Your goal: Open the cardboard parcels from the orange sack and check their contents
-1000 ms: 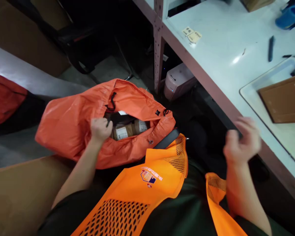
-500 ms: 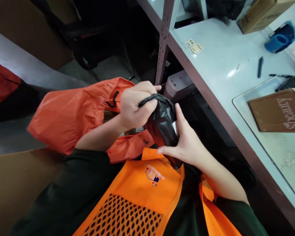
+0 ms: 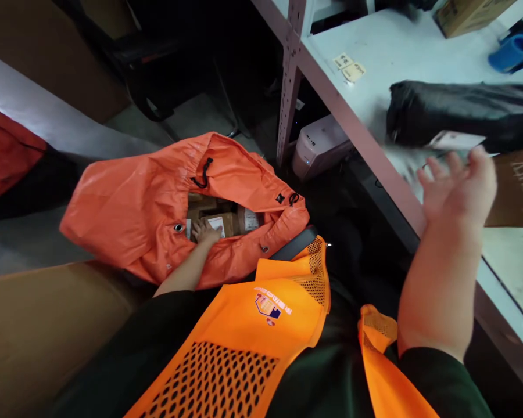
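Observation:
Inside the mouth of an orange drawstring sack point(image 3: 126, 203), my left hand point(image 3: 206, 233) reaches down with its fingers spread over the packages. A cardboard box point(image 3: 229, 223) with a white label lies beside those fingers. My right hand point(image 3: 459, 188), blurred, is raised at the table's edge, fingers apart and nothing gripped. Just beyond its fingertips is a long parcel in black plastic point(image 3: 444, 113) with a white label facing me. Whether the parcel rests fully on the table cannot be made out.
A white table point(image 3: 375, 52) runs along the right, carrying a brown box with white lettering point(image 3: 516, 186), a blue roll point(image 3: 512, 53) and another carton point(image 3: 470, 17). Below it stands a white computer case point(image 3: 318, 145). Large cardboard point(image 3: 56, 325) borders the lower left.
The black parcel has gone from both hands over to the table side at right. My right hand has moved right and opened; my left hand has gone down into the sack.

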Available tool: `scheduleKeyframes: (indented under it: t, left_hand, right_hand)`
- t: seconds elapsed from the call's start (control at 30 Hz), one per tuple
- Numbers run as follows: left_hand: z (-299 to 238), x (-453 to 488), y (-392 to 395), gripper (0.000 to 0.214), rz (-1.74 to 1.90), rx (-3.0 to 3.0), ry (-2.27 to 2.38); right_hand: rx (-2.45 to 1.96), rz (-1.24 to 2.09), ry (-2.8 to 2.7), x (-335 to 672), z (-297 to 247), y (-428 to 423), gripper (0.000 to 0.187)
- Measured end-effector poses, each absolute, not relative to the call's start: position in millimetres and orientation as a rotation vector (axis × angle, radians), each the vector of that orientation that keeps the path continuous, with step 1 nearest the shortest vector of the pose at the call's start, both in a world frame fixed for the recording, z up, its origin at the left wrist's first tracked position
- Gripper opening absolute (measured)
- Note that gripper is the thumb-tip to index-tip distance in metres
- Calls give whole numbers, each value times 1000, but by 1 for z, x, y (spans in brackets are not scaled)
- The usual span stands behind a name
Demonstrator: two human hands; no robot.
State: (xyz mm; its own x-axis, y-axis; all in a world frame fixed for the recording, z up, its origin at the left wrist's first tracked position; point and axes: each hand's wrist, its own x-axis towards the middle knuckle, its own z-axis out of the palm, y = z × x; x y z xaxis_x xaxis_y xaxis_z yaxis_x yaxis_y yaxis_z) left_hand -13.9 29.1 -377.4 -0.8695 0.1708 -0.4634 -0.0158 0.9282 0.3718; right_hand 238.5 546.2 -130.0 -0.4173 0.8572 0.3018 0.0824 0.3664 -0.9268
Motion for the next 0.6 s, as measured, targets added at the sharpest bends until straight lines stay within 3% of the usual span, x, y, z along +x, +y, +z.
scheduleKeyframes:
  t: [0.1,0.23,0.4,0.6]
  left_hand:
    - [-388,-2,14,83,496,213,2520]
    - [-402,-3,24,74,469,613,2374]
    - [-424,-13,46,54,283,1269,2055]
    - [-446,-22,65,39,352,851,2327]
  right_hand:
    - [-982,1447,-1502,255,-148,487,91]
    - [-1069,1487,-1496,293,-171,404,76]
    - [-1337,1497,-1355,347,-210,370,70]
    - [-1501,1528,-1260,375,-245,357,72]
